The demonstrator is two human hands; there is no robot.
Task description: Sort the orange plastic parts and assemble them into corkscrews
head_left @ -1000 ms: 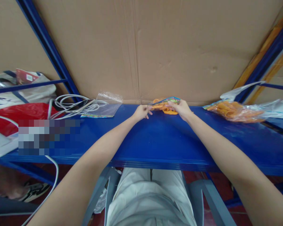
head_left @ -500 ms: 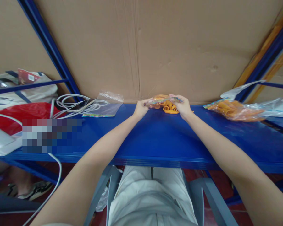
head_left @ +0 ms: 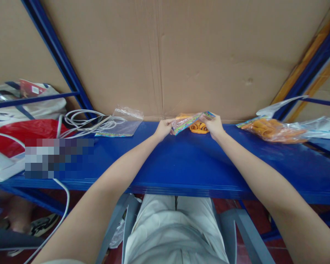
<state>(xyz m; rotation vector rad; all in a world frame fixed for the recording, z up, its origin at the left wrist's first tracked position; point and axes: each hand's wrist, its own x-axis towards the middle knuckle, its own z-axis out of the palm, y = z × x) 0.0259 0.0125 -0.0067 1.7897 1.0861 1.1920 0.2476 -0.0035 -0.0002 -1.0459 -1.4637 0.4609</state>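
clear plastic, edged with a colourful printed strip, makes up the packet (head_left: 187, 124) stretched between the two hands near the back of the blue tabletop (head_left: 181, 161). the left hand (head_left: 164, 129) pinches one end of it, and the right hand (head_left: 213, 125) grips the other, with the printed strip slanting up toward the right hand. orange curled pieces (head_left: 198, 128) lie on the tabletop just beside the right hand, partly hidden by the packet; more orange shows behind its upper edge, and i cannot tell whether that part is inside. brown cardboard (head_left: 209, 58) stands upright behind. well apart on the right rests a clear bag of orange pieces (head_left: 272, 131). to the left lie a flat clear bag (head_left: 126, 125), a coiled white cable (head_left: 84, 119) and a red bag (head_left: 41, 129).
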